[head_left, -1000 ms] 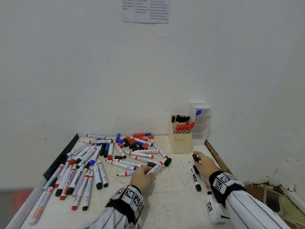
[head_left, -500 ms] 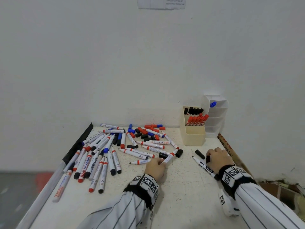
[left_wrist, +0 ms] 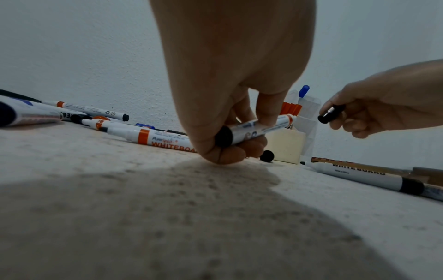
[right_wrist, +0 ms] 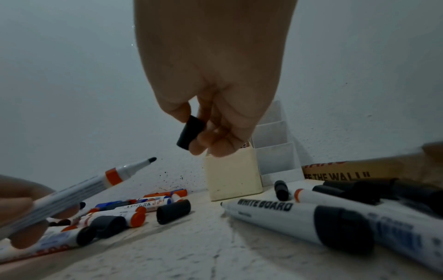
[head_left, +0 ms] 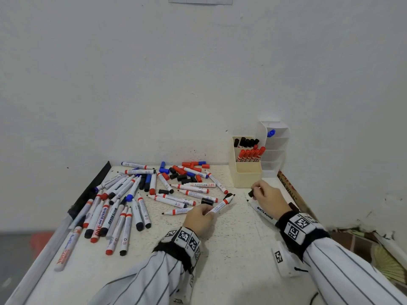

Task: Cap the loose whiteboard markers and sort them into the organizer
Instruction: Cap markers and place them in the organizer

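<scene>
My left hand holds the marker; my right hand pinches a black cap near the organizer. Align tip with cap opening, then press straight.

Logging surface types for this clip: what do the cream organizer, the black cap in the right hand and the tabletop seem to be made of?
Cream organizer: likely moulded plastic, matte, with smooth uniform walls and rounded corners.
Black cap, pinched by the right hand: probably hard plastic, satin, with a soft highlight and a crisp rim.
Tabletop: white, speckled and rough-looking; painted or laminated board perhaps, cannot tell which.
</scene>
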`<state>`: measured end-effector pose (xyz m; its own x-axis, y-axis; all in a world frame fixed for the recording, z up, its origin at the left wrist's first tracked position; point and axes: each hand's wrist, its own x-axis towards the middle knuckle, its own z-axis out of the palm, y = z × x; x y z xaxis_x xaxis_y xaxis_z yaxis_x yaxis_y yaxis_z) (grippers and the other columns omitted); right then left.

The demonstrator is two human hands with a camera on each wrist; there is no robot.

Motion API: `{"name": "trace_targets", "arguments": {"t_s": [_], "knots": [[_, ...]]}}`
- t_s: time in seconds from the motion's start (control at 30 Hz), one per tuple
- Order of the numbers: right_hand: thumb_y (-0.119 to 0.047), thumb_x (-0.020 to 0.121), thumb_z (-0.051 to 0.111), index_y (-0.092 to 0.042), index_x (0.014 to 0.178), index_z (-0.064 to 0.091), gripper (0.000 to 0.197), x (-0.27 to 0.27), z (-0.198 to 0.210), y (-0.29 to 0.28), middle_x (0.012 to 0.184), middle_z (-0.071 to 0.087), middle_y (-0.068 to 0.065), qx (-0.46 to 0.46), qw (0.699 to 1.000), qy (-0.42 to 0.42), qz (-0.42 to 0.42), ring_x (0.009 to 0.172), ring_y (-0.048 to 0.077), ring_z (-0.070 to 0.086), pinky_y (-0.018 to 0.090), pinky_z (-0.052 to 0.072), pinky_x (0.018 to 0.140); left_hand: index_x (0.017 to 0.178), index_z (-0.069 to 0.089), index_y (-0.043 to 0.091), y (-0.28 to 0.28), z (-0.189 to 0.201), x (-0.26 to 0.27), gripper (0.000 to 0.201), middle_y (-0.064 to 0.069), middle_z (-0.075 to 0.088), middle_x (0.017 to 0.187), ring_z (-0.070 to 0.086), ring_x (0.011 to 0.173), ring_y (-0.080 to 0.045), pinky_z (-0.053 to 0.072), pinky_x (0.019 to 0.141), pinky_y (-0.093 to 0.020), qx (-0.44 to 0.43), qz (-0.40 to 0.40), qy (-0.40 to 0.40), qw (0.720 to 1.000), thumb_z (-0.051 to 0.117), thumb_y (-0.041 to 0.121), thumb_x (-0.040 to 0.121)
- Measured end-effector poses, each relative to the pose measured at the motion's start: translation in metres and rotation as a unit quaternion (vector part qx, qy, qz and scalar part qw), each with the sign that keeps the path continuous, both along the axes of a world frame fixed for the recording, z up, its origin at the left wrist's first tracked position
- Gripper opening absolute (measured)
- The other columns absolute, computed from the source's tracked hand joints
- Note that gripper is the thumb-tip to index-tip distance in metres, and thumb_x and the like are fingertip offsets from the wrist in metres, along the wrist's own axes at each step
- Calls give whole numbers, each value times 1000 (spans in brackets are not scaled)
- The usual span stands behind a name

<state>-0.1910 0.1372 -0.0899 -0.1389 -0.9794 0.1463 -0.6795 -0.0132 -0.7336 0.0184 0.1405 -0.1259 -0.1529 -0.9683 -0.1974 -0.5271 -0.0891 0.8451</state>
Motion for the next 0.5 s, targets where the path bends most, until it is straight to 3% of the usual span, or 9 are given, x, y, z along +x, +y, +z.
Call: {"name": "trace_targets", "arguments": {"t_s": [0.07, 0.17, 0.3, 0.4, 0.5], "knots": [[-9, 89, 50, -12, 90, 57, 7, 4, -3, 2, 75, 60, 3, -4, 1000, -19, 0, 62, 8, 49, 7, 35, 50, 121, 58, 15, 0, 0, 1, 29, 0, 60, 99, 54, 82, -14, 44, 75, -25, -5, -2, 6, 1000, 47, 20, 95], [-1, 81, 58, -15, 86, 57, 14, 8, -7, 3, 70, 54, -8, -7, 1000, -20, 14, 63, 1, 46, 4, 36, 56, 120, 58, 16, 1, 0, 3, 28, 0, 60, 96, 54, 81, -13, 44, 73, -24, -16, -6, 9, 1000, 47, 20, 95], [-3, 90, 51, -12, 102, 63, 19, 13, -9, 1, 85, 60, -4, -19, 999, -11, 46, 66, 0, 48, 0, 37, 63, 121, 58, 17, 1, -2, 4, 28, 2, 59, 97, 54, 77, -9, 44, 68, -20, -22, -10, 17, 1000, 49, 21, 94], [-6, 94, 47, -13, 108, 61, 21, 15, -11, -2, 93, 61, 1, 13, 997, -14, 76, 73, 10, 52, 10, 39, 67, 120, 58, 18, -1, -3, 4, 27, 2, 60, 101, 53, 78, -8, 43, 67, -18, -19, -21, 26, 999, 50, 19, 94], [-3, 95, 43, -16, 104, 58, 22, 16, -13, -1, 85, 56, -3, 25, 995, -17, 92, 73, 11, 49, 16, 37, 64, 120, 59, 18, -2, -4, 3, 27, -2, 61, 106, 53, 82, -10, 44, 74, -21, -18, -20, 31, 999, 50, 20, 94]]}}
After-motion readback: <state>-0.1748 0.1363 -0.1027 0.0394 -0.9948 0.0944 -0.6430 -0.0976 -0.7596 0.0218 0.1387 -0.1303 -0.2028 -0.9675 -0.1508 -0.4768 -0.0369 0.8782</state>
